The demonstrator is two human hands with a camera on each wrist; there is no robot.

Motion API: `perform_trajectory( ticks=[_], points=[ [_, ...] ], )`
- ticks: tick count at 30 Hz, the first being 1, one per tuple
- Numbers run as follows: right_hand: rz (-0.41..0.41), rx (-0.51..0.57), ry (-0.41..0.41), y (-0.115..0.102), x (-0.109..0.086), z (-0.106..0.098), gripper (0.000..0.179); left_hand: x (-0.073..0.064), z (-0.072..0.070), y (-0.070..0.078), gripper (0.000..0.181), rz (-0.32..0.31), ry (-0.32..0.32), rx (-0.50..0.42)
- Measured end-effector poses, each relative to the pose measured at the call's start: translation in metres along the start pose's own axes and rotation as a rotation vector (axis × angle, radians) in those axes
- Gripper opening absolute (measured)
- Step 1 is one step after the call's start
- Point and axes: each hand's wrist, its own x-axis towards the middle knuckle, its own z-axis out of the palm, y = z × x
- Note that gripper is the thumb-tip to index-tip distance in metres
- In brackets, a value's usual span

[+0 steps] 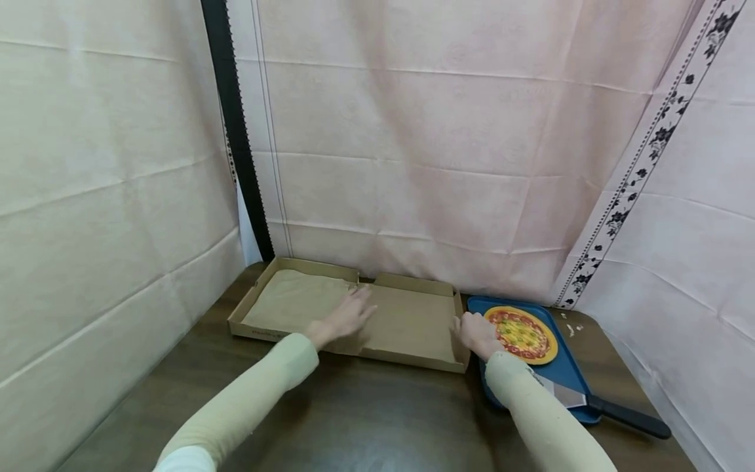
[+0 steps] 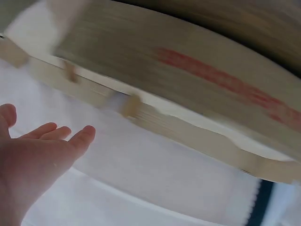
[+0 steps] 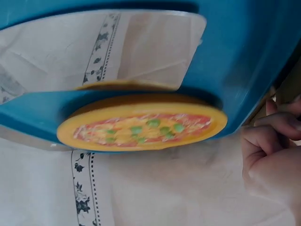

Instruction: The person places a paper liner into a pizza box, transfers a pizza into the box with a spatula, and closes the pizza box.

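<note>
An open cardboard pizza box (image 1: 413, 321) lies flat at the back of the table, its two halves side by side. Brown paper (image 1: 295, 298) lines the left half. Over the middle of the box is my left hand (image 1: 345, 313), fingers extended and holding nothing; the left wrist view shows it palm up beside the box's printed side. My right hand (image 1: 479, 335) has its fingers curled at the box's right side wall. Just right of that hand, a toy pizza (image 1: 525, 335) rests on a blue tray (image 1: 566, 367). The right wrist view shows the curled fingers (image 3: 263, 141) beside the tray.
A pizza server (image 1: 625, 416) lies across the tray's near end, its metal blade partly behind my right sleeve and its black handle sticking out past the rim. Pale cloth curtains (image 1: 413, 131) hang behind and on both sides of the brown table (image 1: 377, 419).
</note>
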Motion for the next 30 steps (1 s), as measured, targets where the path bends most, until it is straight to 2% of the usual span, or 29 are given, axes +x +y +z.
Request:
perform_trajectory(
  ticks=[2,7,13,16,20,23,26,30],
  points=[
    [0.011,0.018,-0.003,0.003,-0.001,-0.005,0.053,0.006,0.008,0.018,0.060,0.032,-0.021,-0.004],
    [0.028,0.044,0.011,0.011,-0.003,-0.021,0.054,0.020,0.034,0.060,0.062,0.101,-0.093,0.061],
    [0.052,0.016,0.014,0.024,-0.004,-0.034,0.060,0.035,0.065,0.100,0.069,0.226,-0.159,0.132],
    [0.068,0.023,0.014,0.033,-0.007,-0.042,0.064,0.040,0.078,0.119,0.071,0.294,-0.172,0.217],
    [0.082,0.042,0.029,0.045,-0.014,-0.052,0.072,0.048,0.092,0.144,0.072,0.380,-0.144,0.369],
    [0.079,0.047,0.029,0.054,-0.019,-0.057,0.077,0.053,0.101,0.163,0.076,0.408,-0.167,0.432],
    [0.080,0.037,0.013,0.060,-0.023,-0.058,0.076,0.056,0.108,0.177,0.080,0.420,-0.220,0.464],
    [0.094,0.018,-0.006,0.066,-0.028,-0.060,0.065,0.057,0.115,0.185,0.088,0.422,-0.247,0.526]
  ],
)
